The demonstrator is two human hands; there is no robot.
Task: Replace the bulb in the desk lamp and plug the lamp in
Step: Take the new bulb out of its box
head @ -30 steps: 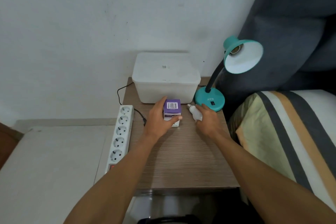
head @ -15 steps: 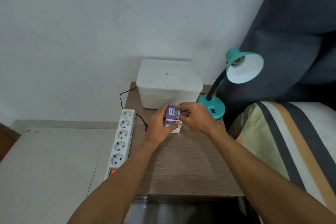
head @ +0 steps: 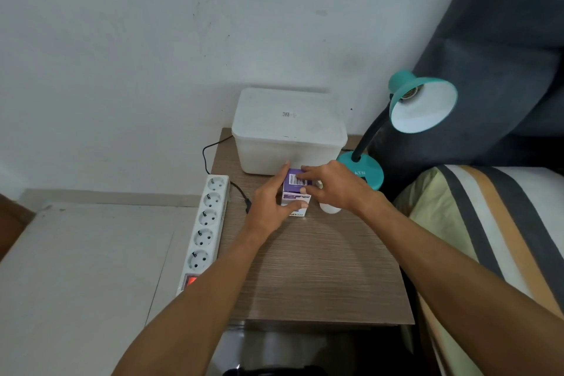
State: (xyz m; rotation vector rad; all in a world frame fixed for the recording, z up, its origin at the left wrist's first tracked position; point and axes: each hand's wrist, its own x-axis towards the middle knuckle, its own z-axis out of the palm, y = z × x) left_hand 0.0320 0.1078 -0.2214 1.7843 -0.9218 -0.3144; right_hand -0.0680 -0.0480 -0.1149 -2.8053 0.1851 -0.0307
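Note:
A small purple and white bulb box [head: 293, 192] stands on the wooden bedside table [head: 317, 268]. My left hand [head: 271, 204] grips its left side and front. My right hand [head: 332, 186] has its fingertips on the box's top flap. A loose white bulb [head: 328, 207] lies on the table just right of the box, mostly hidden under my right hand. The teal desk lamp [head: 421, 104] stands at the table's back right, shade tilted toward me, its socket [head: 410, 94] bare. A white power strip [head: 207, 226] lies along the table's left edge, its red switch [head: 190, 281] lit.
A white lidded plastic tub [head: 288, 131] sits at the back of the table against the wall. A black cord [head: 213, 156] runs behind it toward the strip. A striped mattress [head: 488, 238] and a dark curtain [head: 503, 55] close in on the right. A pale low surface [head: 85, 268] lies left.
My right hand let go of the loose bulb on the table and moved left onto the top of the box. My left hand stayed on the box.

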